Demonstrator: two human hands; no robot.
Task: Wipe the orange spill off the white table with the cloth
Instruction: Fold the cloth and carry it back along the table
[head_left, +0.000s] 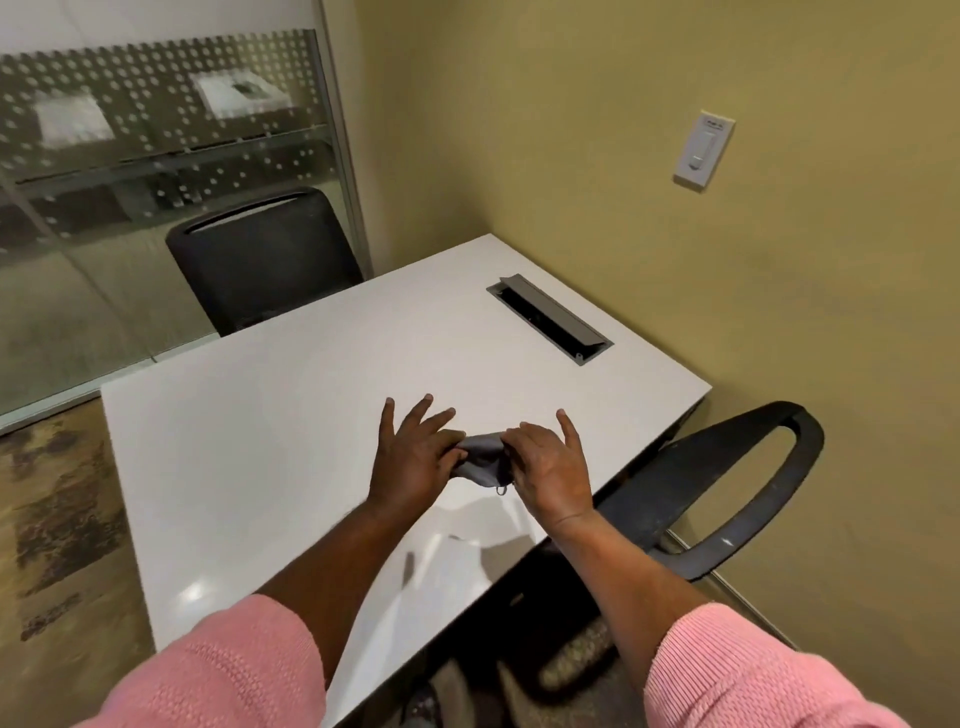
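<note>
Both hands, left hand (410, 457) and right hand (545, 467), pinch the grey cloth (480, 460) between their fingers (452, 449) near the tabletop's (260, 441) right edge, seemingly bunching it for wiping; no orange spill shows.

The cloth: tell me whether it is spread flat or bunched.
Bunched. The grey cloth sits crumpled between the left hand and right hand.

A single head view looks forward and steeply down from above the near edge of the white table (270, 415), close over it, facing the far right corner where the table meets the yellow wall (597, 130).
</note>
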